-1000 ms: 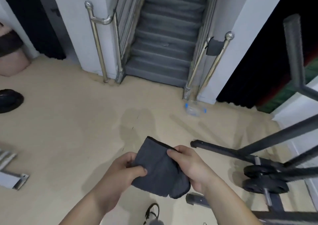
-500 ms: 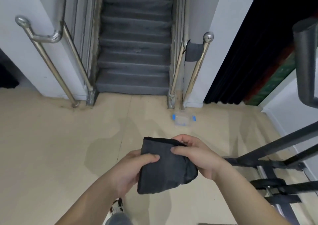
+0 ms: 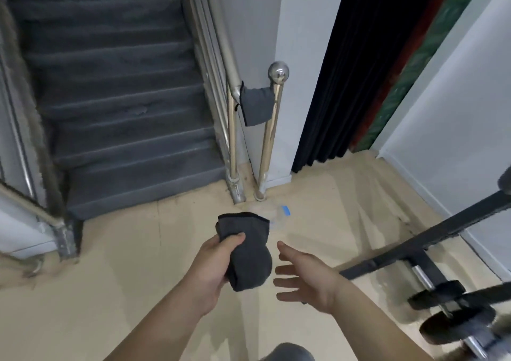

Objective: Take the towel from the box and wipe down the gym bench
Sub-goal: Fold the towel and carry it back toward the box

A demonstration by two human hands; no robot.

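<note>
A folded dark grey towel (image 3: 249, 250) is held in front of me over the beige floor, gripped by my left hand (image 3: 213, 266) at its left edge. My right hand (image 3: 307, 277) is just right of the towel, fingers spread, touching nothing. Beyond the towel a clear plastic box (image 3: 278, 214) with a blue clip lies on the floor near the stair rail foot, partly hidden by the towel. The black metal frame (image 3: 414, 239) of gym equipment runs along the right side; its bench pad is out of view.
A grey carpeted staircase (image 3: 119, 112) rises ahead on the left, with steel handrails (image 3: 271, 128) on both sides. A second grey cloth (image 3: 255, 106) hangs on the right rail. Black weight plates (image 3: 453, 324) on a bar lie at lower right. A black curtain (image 3: 345, 70) hangs beside the white wall.
My right hand has let go of the towel and opened; only the left hand holds it. The view has swung to the right and come closer to the stairs and the box.
</note>
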